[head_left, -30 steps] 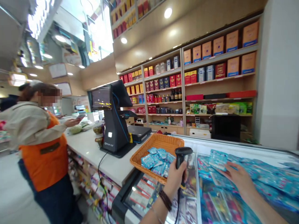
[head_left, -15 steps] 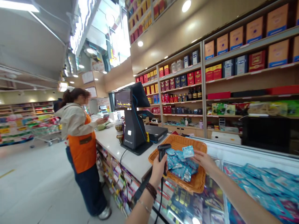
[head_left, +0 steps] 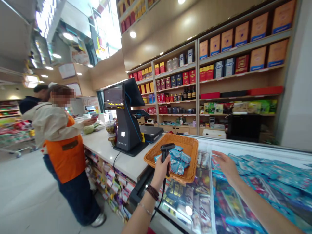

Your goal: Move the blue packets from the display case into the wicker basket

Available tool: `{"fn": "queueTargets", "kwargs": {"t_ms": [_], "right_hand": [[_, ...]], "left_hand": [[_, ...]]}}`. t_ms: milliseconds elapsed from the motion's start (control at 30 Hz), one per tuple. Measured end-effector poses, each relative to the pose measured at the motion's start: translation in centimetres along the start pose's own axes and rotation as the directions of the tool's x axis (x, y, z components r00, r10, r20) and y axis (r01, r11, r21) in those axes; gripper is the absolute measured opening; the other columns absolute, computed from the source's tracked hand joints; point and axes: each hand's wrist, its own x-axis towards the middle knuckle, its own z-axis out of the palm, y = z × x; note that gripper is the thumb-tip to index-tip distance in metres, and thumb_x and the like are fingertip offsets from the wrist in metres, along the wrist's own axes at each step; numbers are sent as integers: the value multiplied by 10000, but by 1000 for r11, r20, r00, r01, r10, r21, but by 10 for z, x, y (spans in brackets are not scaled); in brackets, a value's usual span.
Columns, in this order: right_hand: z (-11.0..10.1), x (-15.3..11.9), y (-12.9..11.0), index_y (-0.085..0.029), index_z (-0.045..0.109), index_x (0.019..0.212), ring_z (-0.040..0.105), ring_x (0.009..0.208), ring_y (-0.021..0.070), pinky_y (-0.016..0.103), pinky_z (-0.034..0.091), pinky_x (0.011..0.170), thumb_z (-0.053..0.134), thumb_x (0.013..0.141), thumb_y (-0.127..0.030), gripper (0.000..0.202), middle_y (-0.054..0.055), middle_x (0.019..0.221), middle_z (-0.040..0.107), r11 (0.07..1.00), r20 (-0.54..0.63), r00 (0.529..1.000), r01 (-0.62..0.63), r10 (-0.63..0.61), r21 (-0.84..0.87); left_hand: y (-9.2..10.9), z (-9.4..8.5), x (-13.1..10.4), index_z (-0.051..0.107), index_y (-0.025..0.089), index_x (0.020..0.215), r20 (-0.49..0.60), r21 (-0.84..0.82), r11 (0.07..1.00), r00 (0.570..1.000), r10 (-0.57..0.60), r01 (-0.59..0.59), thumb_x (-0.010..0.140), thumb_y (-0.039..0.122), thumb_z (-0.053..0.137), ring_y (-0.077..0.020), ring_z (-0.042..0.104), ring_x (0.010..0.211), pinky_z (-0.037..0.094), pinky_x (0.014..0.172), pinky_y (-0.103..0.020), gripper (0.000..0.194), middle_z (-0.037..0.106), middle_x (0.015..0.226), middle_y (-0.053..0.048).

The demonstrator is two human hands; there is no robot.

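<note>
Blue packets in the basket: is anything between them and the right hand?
Yes: the right rim of the orange basket stands between the blue packets and the right hand. Nothing else visible blocks the way; the black scanner in the left hand is farther left.

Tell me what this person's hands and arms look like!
The left hand has no glove, but a dark brown, stranded bracelet circles its wrist, with a thin silvery bangle farther up. The right hand wears nothing visible. No sleeves show on either arm.
</note>
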Motion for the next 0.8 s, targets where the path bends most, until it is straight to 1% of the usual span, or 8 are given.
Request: {"fn": "queueTargets", "kwargs": {"t_ms": [167, 300, 367, 433, 500, 600, 667, 800], "right_hand": [[-95, 7, 7, -323, 817, 833, 919, 1098, 469, 724, 703, 1181, 871, 703, -541, 260, 129, 948, 933, 998, -142, 990, -34, 26, -53], [-152, 0, 7, -332, 790, 791, 894, 1019, 434, 686, 718, 1148, 905, 712, -533, 245, 109, 908, 919, 989, -226, 973, -80, 49, -128], [-173, -10, 8, -326, 802, 807, 895, 1025, 431, 656, 731, 1118, 962, 674, -519, 284, 124, 986, 941, 979, -192, 978, -109, 76, -171], [-192, -22, 12, -315, 847, 862, 905, 1118, 449, 631, 734, 1121, 1040, 591, -497, 379, 146, 1142, 968, 969, -79, 991, -119, 104, -217], [-208, -35, 18, -322, 882, 901, 895, 1260, 480, 615, 720, 1165, 1121, 454, -439, 520, 147, 1256, 974, 957, 64, 992, -88, 109, -278], [-223, -46, 29, -332, 883, 900, 881, 1329, 510, 634, 691, 1229, 1154, 322, -372, 639, 125, 1206, 972, 923, 186, 979, -10, 89, -385], [-224, -45, 37, -329, 864, 912, 899, 1255, 505, 654, 695, 1217, 1114, 378, -416, 596, 119, 1157, 967, 904, 162, 984, -2, 78, -428], [-208, -32, 53, -333, 815, 948, 914, 1006, 434, 608, 747, 1053, 933, 571, -500, 429, 101, 1058, 960, 897, -28, 999, -30, 20, -441]], "left_hand": [[0, 50, -11, 618, 279, 803, 174, -46, 998, 984, -28, 37, 708, 961, 1059, -109, 507, 480, 407, 500, -250, 817, 602, 610, 62], [-6, 93, -20, 629, 270, 789, 275, -68, 997, 961, -28, 48, 756, 945, 1043, -101, 512, 486, 403, 505, -243, 792, 605, 615, 54], [-13, 113, -25, 635, 266, 792, 304, -83, 995, 952, -26, 53, 753, 957, 1041, -98, 526, 491, 400, 501, -239, 802, 616, 628, 48], [-22, 132, -29, 629, 268, 801, 323, -101, 993, 946, -27, 63, 737, 980, 1040, -93, 521, 486, 392, 490, -238, 824, 617, 639, 51], [-33, 148, -32, 620, 275, 814, 346, -112, 990, 937, -38, 82, 723, 1016, 1031, -95, 508, 473, 383, 475, -236, 852, 605, 625, 62], [-49, 169, -36, 619, 278, 831, 399, -117, 986, 915, -64, 120, 701, 1055, 1025, -101, 506, 461, 385, 465, -235, 886, 604, 601, 67], [-60, 181, -39, 620, 278, 841, 426, -115, 983, 901, -80, 141, 691, 1065, 1018, -97, 495, 449, 371, 458, -237, 895, 606, 595, 69], [-82, 197, -46, 585, 290, 833, 456, -89, 983, 884, -103, 161, 704, 1073, 988, -93, 472, 429, 335, 454, -246, 890, 588, 577, 78]]}}
